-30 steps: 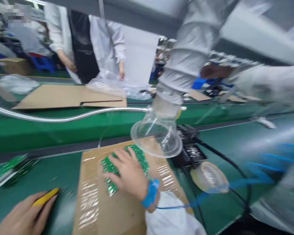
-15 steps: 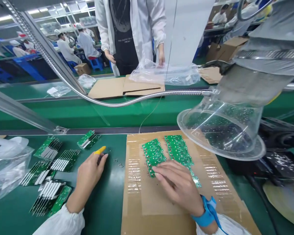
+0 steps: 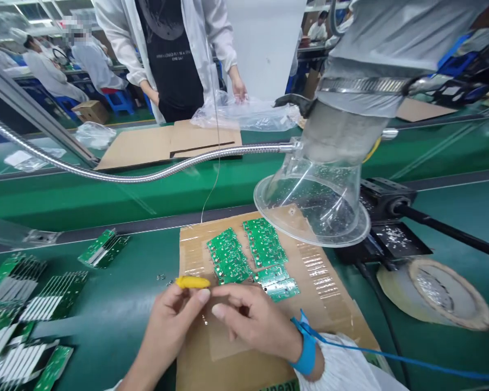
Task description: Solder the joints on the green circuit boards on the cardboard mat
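Observation:
My left hand [image 3: 163, 331] has a yellow finger cot [image 3: 193, 282] over its index finger, with the thumb pressed up near it. Its fingers are closed; whatever they pinch is hidden or too small to name. Meeting it at the fingertips is my right hand [image 3: 263, 320], also closed, with a blue wrist strap [image 3: 307, 353] at its wrist. Just beyond the hands, green circuit boards [image 3: 228, 255] lie on a taped cardboard sheet [image 3: 244, 364]. Several small metal parts [image 3: 161, 277] rest on the green table left of the cardboard.
Circuit boards with metal strips [image 3: 51, 298] are spread at the left. A clear extraction hood [image 3: 313, 212] hangs over the cardboard's back right. Right of it are a black stand [image 3: 387, 195] and a roll [image 3: 436, 293]. A person [image 3: 171, 60] stands across the bench.
My left hand has moved right over the cardboard, and my right hand has drawn back from the boards to meet it. The camera view has shifted right.

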`<action>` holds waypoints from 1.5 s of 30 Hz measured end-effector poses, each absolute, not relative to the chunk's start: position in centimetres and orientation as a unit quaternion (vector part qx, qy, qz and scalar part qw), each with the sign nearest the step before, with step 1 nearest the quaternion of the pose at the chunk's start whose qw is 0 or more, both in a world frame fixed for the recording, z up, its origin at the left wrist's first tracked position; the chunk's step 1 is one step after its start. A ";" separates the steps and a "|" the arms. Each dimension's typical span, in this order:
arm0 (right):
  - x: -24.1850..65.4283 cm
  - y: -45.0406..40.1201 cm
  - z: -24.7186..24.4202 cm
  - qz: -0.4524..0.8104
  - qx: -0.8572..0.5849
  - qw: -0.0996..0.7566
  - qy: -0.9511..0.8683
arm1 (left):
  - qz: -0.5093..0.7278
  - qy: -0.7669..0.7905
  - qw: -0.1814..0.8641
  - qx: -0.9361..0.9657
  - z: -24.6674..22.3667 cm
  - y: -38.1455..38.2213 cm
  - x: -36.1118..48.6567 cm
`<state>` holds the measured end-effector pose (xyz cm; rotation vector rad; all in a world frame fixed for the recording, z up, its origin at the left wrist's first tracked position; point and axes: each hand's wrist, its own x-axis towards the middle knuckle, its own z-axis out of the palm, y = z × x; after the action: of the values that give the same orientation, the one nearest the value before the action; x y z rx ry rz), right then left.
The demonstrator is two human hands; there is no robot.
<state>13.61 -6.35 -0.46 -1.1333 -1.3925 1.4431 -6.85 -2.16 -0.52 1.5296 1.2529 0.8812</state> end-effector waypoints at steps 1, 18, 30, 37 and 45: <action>13.6 -6.3 -0.5 0.594 -0.441 0.401 -0.540 | 0.362 0.505 0.508 0.597 -0.7 -2.7 -5.7; 15.2 -6.1 -1.5 0.387 -0.449 0.300 -0.747 | 0.285 0.159 0.128 0.937 1.9 -1.3 -7.2; 20.1 -10.7 -1.3 0.229 -0.604 0.433 -0.629 | 0.311 0.209 0.160 0.913 -2.5 -1.9 -3.7; 18.9 -12.3 -2.2 0.214 -0.562 0.448 -0.662 | 0.275 0.326 0.376 0.823 -3.1 -4.1 -2.3; 18.5 -13.0 -2.0 0.328 -0.544 0.393 -0.665 | 0.208 0.392 0.504 0.741 -2.4 -6.2 -2.2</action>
<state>18.54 -12.96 -2.04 -1.3793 -1.6877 0.8319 -2.21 -6.15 -2.42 1.7900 0.9471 0.5015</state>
